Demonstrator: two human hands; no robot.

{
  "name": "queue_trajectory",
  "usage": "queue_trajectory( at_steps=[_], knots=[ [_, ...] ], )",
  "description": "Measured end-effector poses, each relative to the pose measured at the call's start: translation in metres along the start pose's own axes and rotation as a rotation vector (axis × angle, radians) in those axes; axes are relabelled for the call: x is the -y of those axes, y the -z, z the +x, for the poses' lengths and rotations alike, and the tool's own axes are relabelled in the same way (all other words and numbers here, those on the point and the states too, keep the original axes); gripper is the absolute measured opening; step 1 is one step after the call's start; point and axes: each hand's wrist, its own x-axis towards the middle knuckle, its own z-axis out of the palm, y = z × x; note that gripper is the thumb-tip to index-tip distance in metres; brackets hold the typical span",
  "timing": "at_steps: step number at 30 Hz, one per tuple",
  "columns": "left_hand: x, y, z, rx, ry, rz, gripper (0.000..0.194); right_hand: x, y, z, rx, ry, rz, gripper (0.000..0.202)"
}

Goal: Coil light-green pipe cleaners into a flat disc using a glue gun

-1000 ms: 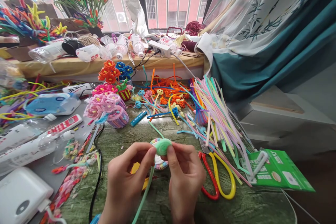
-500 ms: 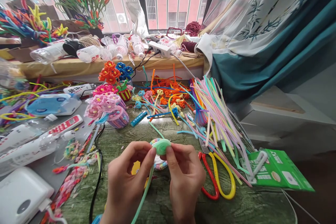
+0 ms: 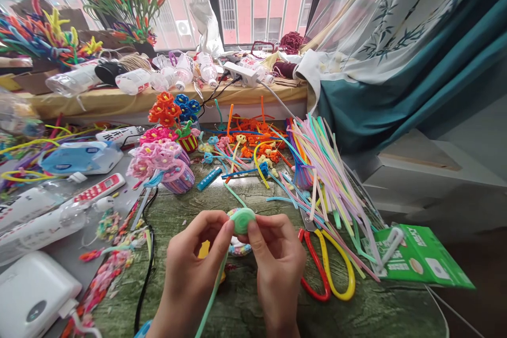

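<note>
Between the fingertips of both hands is a mint-green pipe cleaner coil (image 3: 243,221), wound into a flat round spiral. My left hand (image 3: 200,259) pinches its left edge, and my right hand (image 3: 277,261) pinches the right edge. One loose tail of the pipe cleaner hangs down past my left thumb toward the bottom edge; another thin green end sticks up behind the coil. Behind my hands, partly hidden, lies a multicoloured ring-shaped piece (image 3: 240,248). A yellow item (image 3: 204,249) shows through the gap by my left fingers. Its kind is unclear.
Scissors (image 3: 327,269) with red and yellow handles lie at the right, by a pastel pipe cleaner bundle (image 3: 328,163) and a green packet (image 3: 423,256). Pipe cleaner flower pots (image 3: 178,171), a teal marker-like stick (image 3: 209,178), a black cable (image 3: 150,253) and a white power bank (image 3: 37,296) stand leftward.
The coil has tilted so its flat spiral face shows more fully, and it has shifted slightly left. My right hand has moved a little left and both hands keep their pinch.
</note>
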Motion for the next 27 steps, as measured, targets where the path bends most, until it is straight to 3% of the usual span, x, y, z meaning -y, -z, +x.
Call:
queue_trajectory(
  at_steps=[4, 10, 17, 23, 27],
  knots=[
    [-0.002, 0.003, 0.000, -0.039, 0.052, 0.041, 0.012, 0.007, 0.006, 0.005, 0.073, -0.022, -0.065, 0.016],
    [-0.007, 0.006, -0.002, -0.054, 0.042, 0.112, 0.017, 0.015, 0.010, 0.007, 0.088, 0.102, -0.121, 0.032],
    [0.011, 0.010, -0.005, 0.033, -0.018, 0.116, 0.017, 0.012, 0.014, 0.003, 0.206, 0.138, -0.319, 0.022],
    [0.004, 0.008, -0.008, -0.003, 0.081, 0.073, 0.014, 0.013, 0.013, 0.003, 0.232, 0.196, -0.397, 0.025],
    [0.010, 0.009, -0.007, 0.010, 0.049, 0.069, 0.013, 0.012, 0.014, 0.003, 0.229, 0.235, -0.437, 0.026]
  ],
)
